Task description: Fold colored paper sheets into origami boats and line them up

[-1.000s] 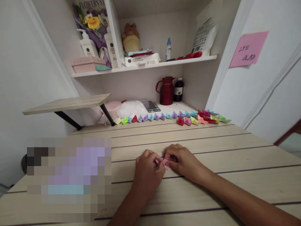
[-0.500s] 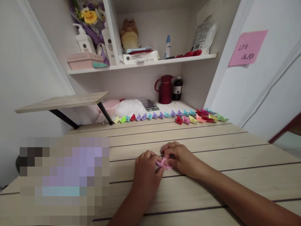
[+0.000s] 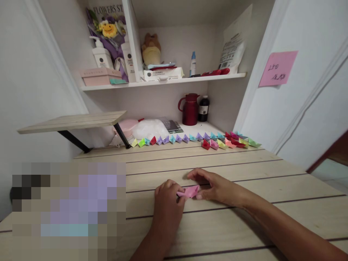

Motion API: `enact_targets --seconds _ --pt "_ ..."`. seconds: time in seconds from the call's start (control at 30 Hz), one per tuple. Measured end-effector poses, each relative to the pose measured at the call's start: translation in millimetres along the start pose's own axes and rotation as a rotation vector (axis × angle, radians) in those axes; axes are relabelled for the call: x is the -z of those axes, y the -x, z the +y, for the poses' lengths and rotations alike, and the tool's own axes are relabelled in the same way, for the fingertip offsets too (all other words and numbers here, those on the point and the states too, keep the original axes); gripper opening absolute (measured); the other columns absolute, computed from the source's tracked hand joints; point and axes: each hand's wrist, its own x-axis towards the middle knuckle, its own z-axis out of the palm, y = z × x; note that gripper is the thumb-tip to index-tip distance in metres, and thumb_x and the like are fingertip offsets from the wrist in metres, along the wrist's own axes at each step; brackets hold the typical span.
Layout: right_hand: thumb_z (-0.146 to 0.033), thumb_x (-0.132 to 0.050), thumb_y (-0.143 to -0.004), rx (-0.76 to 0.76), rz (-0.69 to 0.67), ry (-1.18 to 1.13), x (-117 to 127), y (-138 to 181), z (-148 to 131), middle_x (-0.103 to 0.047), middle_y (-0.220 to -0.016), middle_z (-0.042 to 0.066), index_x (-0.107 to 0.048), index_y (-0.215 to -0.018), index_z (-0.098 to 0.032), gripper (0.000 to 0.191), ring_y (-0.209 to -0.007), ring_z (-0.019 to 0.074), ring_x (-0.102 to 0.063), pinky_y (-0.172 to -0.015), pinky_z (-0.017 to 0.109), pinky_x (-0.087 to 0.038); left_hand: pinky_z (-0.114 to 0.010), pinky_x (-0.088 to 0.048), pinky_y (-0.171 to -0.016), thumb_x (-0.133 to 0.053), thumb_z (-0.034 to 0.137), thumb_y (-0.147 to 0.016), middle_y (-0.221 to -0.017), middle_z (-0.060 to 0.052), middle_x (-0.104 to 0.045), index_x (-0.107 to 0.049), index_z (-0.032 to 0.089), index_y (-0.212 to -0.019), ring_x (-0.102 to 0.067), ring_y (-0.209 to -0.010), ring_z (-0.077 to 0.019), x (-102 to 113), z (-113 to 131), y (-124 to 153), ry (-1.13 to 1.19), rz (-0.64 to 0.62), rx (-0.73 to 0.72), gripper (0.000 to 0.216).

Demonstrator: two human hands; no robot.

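A pink folded paper boat [image 3: 191,191] is at the middle of the wooden table, its pointed end toward the right. My left hand [image 3: 169,197] pinches its left end between thumb and fingers. Just to the right, my right hand [image 3: 210,184] has its thumb and fingers apart, with the thumb close to the boat's right end; whether it touches the paper I cannot tell. Farther back, small folded paper boats [image 3: 185,138] in purple, blue, red, yellow and green stand in a long row. A shorter second row [image 3: 222,144] sits in front of it at the right.
A small raised wooden stand [image 3: 73,121] with black legs is at the back left. Behind the rows are a clear plastic bag [image 3: 150,129], a dark red jug [image 3: 190,108] and a dark bottle [image 3: 203,108]. A shelf [image 3: 168,82] runs above. The lower left is pixelated.
My right hand has let go of the pink paper and opened, moving slightly right. The paper now shows more of its boat shape in my left hand. The view has tilted up a little.
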Motion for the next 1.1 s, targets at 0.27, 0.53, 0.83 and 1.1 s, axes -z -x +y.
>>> enact_targets --seconds 0.27,0.53,0.83,1.1 --pt "-0.013 -0.068 -0.068 0.062 0.031 0.137 -3.7 -2.9 5.9 -0.061 -0.100 0.003 -0.061 -0.087 -0.022 0.023 -0.086 0.0190 -0.056 -0.078 0.031 -0.045 -0.037 -0.039 -0.084 -0.063 0.005 -0.072 -0.086 -0.002 -0.065 -0.064 0.019 -0.075 -0.060 -0.089 -0.0213 -4.6 -3.3 -1.8 0.029 0.045 0.008 0.014" --pt "-0.025 -0.065 -0.079 0.012 0.098 0.015 -8.5 -4.4 9.1 -0.062 -0.084 0.001 -0.059 -0.076 -0.019 0.009 -0.078 0.0172 -0.055 -0.073 0.029 -0.042 -0.034 -0.041 -0.080 -0.060 0.003 -0.072 -0.083 -0.001 -0.065 -0.063 0.019 -0.075 -0.060 -0.083 -0.0189 -3.7 -3.4 0.2 0.094 0.087 0.012 0.017" --pt "-0.021 -0.069 -0.075 0.050 0.085 -0.147 -17.6 -2.4 -5.7 -0.058 -0.081 -0.002 -0.053 -0.090 -0.021 0.022 -0.074 0.0142 -0.053 -0.067 0.025 -0.041 -0.025 -0.044 -0.066 -0.058 0.006 -0.073 -0.079 0.000 -0.063 -0.061 0.020 -0.072 -0.059 -0.070 -0.0146 -3.0 -3.0 -1.4 0.321 0.196 0.027 0.014" --pt "-0.026 -0.069 -0.077 0.074 0.147 -0.010 -15.6 -1.7 -10.0 -0.064 -0.079 0.000 -0.061 -0.081 -0.020 0.010 -0.076 0.0172 -0.057 -0.070 0.027 -0.045 -0.030 -0.042 -0.071 -0.058 0.005 -0.075 -0.076 0.000 -0.063 -0.061 0.020 -0.070 -0.059 -0.073 -0.0172 -2.7 2.1 0.5 0.189 0.202 -0.034 0.015"
